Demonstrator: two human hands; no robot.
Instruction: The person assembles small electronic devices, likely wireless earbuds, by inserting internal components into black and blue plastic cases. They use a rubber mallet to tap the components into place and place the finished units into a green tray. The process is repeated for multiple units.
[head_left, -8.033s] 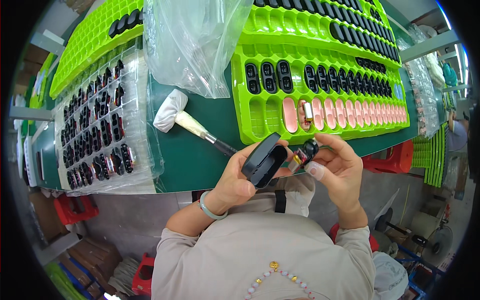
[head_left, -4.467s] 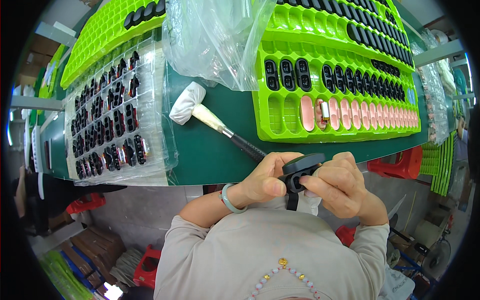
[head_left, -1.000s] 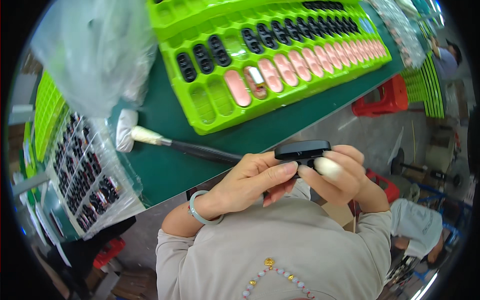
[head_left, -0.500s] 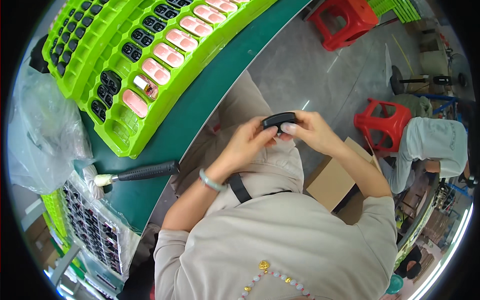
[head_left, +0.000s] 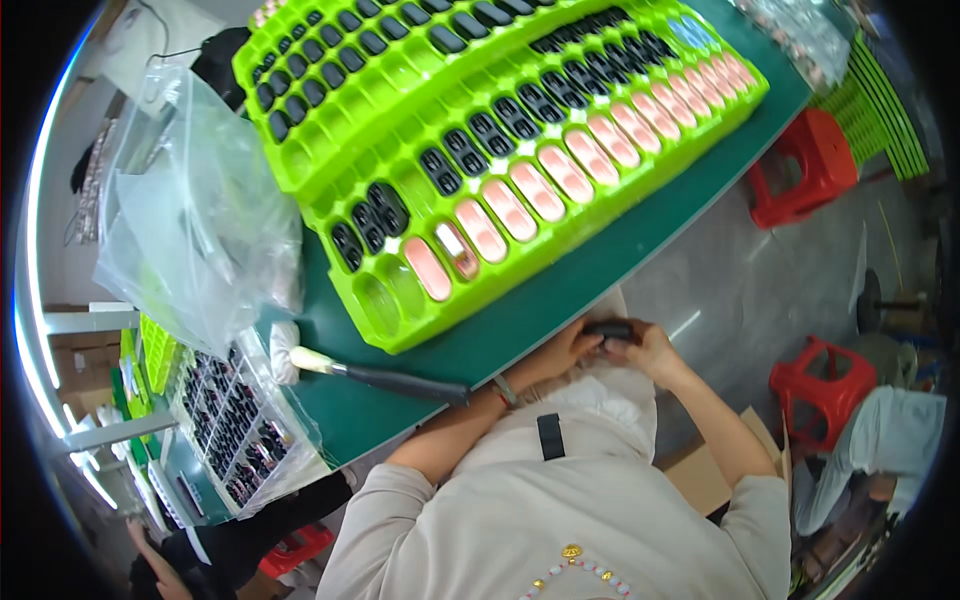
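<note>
The black part (head_left: 608, 328) sits pinched between both hands just off the table edge (head_left: 560, 300), close to the body for fine work. Left hand (head_left: 572, 350) and right hand (head_left: 650, 348) are curled closed around it. The brush (head_left: 375, 378) lies within reach beside the green tray (head_left: 520, 270).

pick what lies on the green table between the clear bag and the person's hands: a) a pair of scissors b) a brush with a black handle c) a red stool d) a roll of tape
b: a brush with a black handle lies flat on the green table, its white bristles toward the clear bag, while the left hand and right hand hold a small black part just past the table edge.
</note>
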